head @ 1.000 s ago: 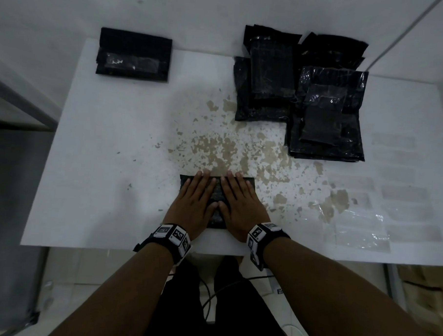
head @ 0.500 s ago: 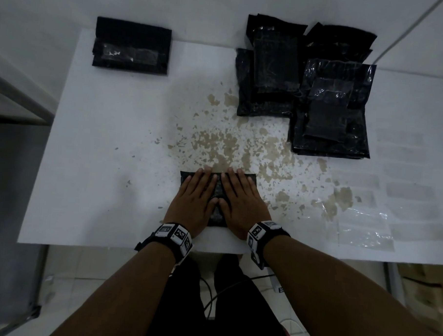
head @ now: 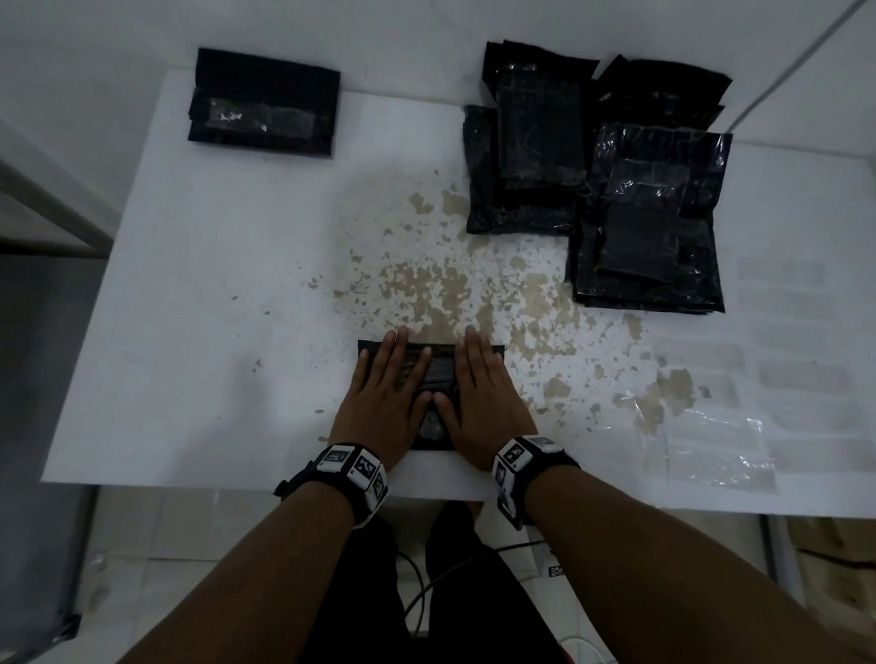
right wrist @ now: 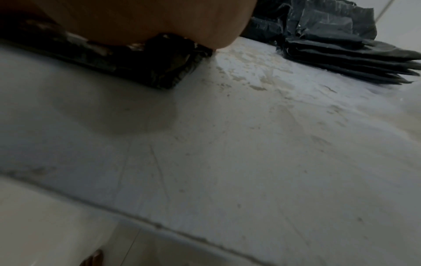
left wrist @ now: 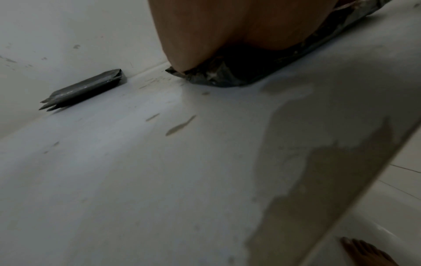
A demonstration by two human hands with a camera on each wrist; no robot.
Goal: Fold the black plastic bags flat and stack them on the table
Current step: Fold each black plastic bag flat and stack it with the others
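Observation:
A folded black plastic bag [head: 439,377] lies near the front edge of the white table [head: 215,322]. My left hand [head: 388,395] and right hand [head: 483,394] both press flat on it, fingers straight, a strip of bag showing between them. In the left wrist view the palm [left wrist: 205,30] sits on the bag's crumpled corner [left wrist: 212,79]; in the right wrist view the palm [right wrist: 159,19] covers the bag [right wrist: 145,68]. A stack of folded bags [head: 265,106] sits at the far left corner. Unfolded black bags [head: 646,225] lie piled at the far right.
Worn brown patches [head: 458,292] mark the table's middle. Clear plastic sleeves [head: 712,444] lie at the front right. A wall runs behind the table. The pile of bags [right wrist: 341,46] shows at the right wrist view's upper right, the folded stack [left wrist: 84,90] in the left wrist view.
My two hands have slid slightly apart on the folded bag, exposing more of its middle. The bag stays in place.

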